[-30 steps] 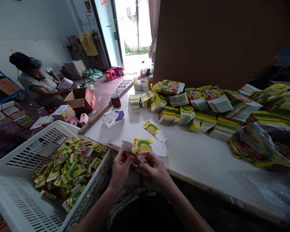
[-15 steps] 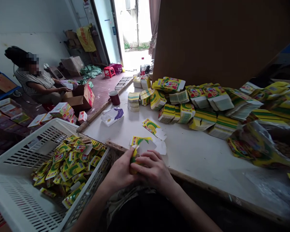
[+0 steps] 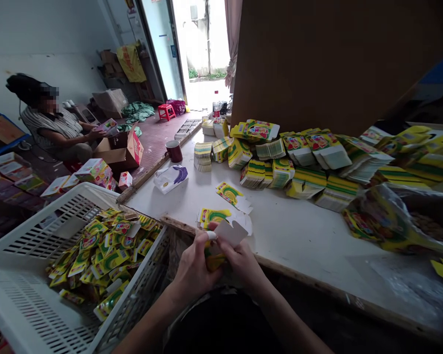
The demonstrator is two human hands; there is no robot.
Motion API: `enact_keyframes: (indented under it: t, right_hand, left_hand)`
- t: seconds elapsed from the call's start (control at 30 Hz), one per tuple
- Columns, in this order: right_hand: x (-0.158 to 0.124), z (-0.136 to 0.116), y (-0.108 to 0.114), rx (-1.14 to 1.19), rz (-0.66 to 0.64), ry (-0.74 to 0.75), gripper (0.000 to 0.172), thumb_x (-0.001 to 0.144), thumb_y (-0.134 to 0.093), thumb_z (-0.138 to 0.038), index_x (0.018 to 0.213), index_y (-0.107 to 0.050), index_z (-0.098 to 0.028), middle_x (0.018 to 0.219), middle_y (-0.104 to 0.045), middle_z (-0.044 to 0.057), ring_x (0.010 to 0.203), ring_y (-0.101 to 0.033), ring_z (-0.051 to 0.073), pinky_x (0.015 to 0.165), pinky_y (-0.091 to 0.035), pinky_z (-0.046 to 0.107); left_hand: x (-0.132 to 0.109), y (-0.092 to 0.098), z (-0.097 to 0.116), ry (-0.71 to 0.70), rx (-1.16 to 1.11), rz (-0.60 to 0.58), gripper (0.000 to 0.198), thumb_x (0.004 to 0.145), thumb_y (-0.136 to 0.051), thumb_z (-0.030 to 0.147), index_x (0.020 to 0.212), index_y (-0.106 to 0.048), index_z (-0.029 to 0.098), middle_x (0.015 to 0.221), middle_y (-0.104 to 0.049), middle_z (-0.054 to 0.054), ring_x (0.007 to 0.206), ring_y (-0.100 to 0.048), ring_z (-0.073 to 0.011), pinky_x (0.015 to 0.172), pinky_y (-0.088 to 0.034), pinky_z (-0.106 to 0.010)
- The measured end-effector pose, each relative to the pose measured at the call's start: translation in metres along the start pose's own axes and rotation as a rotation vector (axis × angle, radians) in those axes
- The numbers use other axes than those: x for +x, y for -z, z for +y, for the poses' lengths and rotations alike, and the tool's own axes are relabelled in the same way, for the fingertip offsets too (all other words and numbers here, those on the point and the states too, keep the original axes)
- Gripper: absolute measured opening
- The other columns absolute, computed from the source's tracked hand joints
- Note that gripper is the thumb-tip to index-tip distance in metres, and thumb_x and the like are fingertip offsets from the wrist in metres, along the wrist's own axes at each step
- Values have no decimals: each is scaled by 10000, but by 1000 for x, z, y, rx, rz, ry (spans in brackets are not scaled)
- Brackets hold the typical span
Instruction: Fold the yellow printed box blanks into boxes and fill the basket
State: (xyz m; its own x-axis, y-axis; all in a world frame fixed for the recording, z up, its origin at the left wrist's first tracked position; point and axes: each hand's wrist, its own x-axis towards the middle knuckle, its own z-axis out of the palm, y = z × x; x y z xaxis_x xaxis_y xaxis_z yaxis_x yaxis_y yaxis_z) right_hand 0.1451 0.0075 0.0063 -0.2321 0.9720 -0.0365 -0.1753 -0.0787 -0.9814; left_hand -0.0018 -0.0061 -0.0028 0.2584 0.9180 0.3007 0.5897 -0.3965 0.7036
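Observation:
Between both hands, at the table's near edge, is a small yellow-and-green printed carton (image 3: 213,260) with a white flap raised. My left hand (image 3: 196,263) is closed around its left side. My right hand (image 3: 239,260) grips the white flap (image 3: 231,233) and the carton's right side. Just beyond the hands, a few flat cartons (image 3: 210,216) lie on the table, and another flat carton (image 3: 231,193) rests slightly farther back. Whether anything is inside the held carton cannot be seen.
A white crate (image 3: 18,275) with a heap of small cartons (image 3: 103,258) stands at left. Stacks of cartons (image 3: 306,179) line the table's back. A mug (image 3: 174,151), a tissue pack (image 3: 171,178) and an open bag (image 3: 387,221) also sit there. Another person (image 3: 55,123) sits at far left.
The held carton's white flap has come up into view, and my right hand has turned to pinch it. The other person's hands have lifted a printed box higher.

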Motion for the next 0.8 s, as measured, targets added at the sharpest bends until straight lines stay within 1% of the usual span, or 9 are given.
enact_keyframes:
  t: [0.07,0.13,0.2,0.3,0.4,0.47,0.53,0.67,0.8]
  right_hand:
    - [0,-3,0,32,-19,-12,459,865,-609,-502,1251,-624,-254,1270,-657,58,1219,-577,284,1055,-443,436]
    - [-2,-2,2,36,-78,11,510,905,-542,-519,1355,-541,-279,1395,-570,55,1312,-502,273,1107,-389,451]
    - [-4,3,6,-81,-160,94,558,929,-514,-495,1442,-436,-291,1492,-466,54,1399,-393,263,1163,-296,468]
    - [-6,12,9,-329,-229,245,538,936,-538,-318,1459,-416,-277,1552,-372,68,1450,-295,250,1189,-233,473]
    - [-1,20,10,-399,-138,351,410,943,-459,-186,1329,-576,-254,1467,-493,101,1379,-426,238,1147,-332,469]
    - [4,22,12,-378,-40,380,388,953,-412,-160,1263,-626,-254,1404,-558,107,1330,-490,231,1123,-371,472]
    - [7,23,15,-398,-7,397,388,959,-419,-167,1283,-609,-263,1432,-530,107,1345,-473,234,1127,-363,479]
    - [6,19,24,-577,-178,406,442,911,-577,-222,1350,-553,-267,1555,-358,115,1417,-361,279,1134,-343,495]
    - [5,4,36,-654,-247,349,268,912,-574,-205,1147,-692,-259,1470,-482,109,1343,-471,274,1071,-423,461]
  left_hand:
    - [2,1,1,7,-17,-36,576,703,-688,217,1191,-384,248,1070,-654,-101,896,-679,-282,731,-526,-357]
    - [5,2,0,83,-54,-87,589,707,-669,201,1204,-355,242,1035,-660,-94,886,-678,-287,738,-529,-377]
    - [8,1,-4,142,-122,-136,618,717,-656,193,1242,-332,232,1064,-652,-107,906,-677,-289,768,-535,-396]
    - [10,-2,-11,76,-175,-138,610,693,-636,136,1248,-399,217,1227,-574,-158,1081,-630,-307,908,-508,-428]
    - [9,-5,-15,51,-170,-59,634,684,-638,118,1269,-406,198,1307,-509,-180,1189,-564,-311,983,-466,-446]
    - [8,-3,-16,112,-128,8,664,667,-677,143,1274,-410,186,1255,-542,-171,1154,-570,-320,963,-470,-465]
    - [6,3,-17,171,-54,51,618,641,-711,168,1217,-488,195,1158,-603,-139,1078,-595,-331,923,-479,-477]
    - [5,16,-17,201,-27,59,540,641,-759,249,1156,-596,234,1069,-688,-96,978,-650,-319,858,-504,-426]
    - [5,24,-15,183,-76,13,549,619,-794,275,1148,-650,244,1085,-719,-86,977,-671,-315,867,-510,-398]
